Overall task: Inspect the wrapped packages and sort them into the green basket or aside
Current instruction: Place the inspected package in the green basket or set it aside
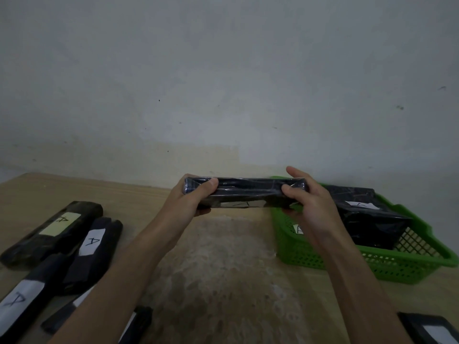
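Both hands hold one long black wrapped package (246,192) level above the table, just left of the green basket (387,266). My left hand (191,197) grips its left end with the thumb on top. My right hand (308,202) grips its right end. A white label on the package's near face is partly visible. Inside the basket lies a black wrapped package (367,217) with a white label marked A; another label shows beside my right wrist.
Several black wrapped packages with white labels marked A lie on the wooden table at the left (62,234), some overlapping. Another dark package (432,331) sits at the bottom right corner. A grey wall stands right behind the table.
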